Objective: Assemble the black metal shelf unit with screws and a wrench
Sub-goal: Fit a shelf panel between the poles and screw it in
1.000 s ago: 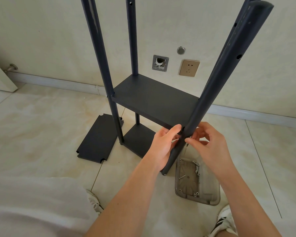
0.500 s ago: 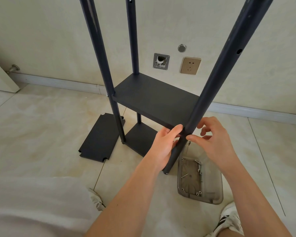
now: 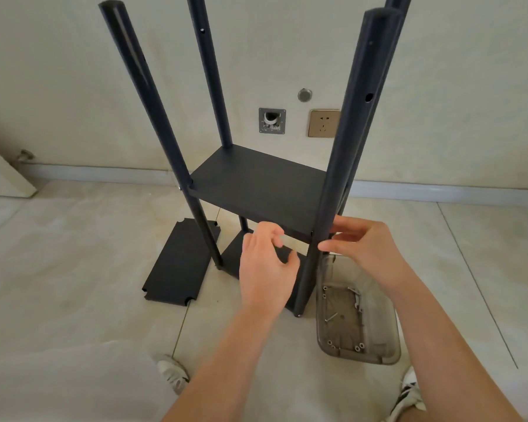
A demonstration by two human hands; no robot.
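Observation:
The black shelf unit stands on the floor with four upright posts, a mounted middle shelf (image 3: 262, 190) and a lower board (image 3: 235, 257). My right hand (image 3: 366, 248) pinches the near right post (image 3: 342, 147) between thumb and fingers at the shelf's front right corner. My left hand (image 3: 265, 269) is off that post, just left of it, with its fingers loosely curled at the shelf's front edge and holding nothing. I cannot make out a screw or a wrench in either hand.
A loose black shelf board (image 3: 180, 263) lies on the tiles left of the unit. A clear plastic tray (image 3: 387, 339) with several screws and nuts sits right of the near post. My shoes (image 3: 171, 373) flank the front. The wall with a socket (image 3: 323, 123) is close behind.
My left hand has let go of the near right post and moved left. The post now stands more upright, and my view has pulled back and tilted up.

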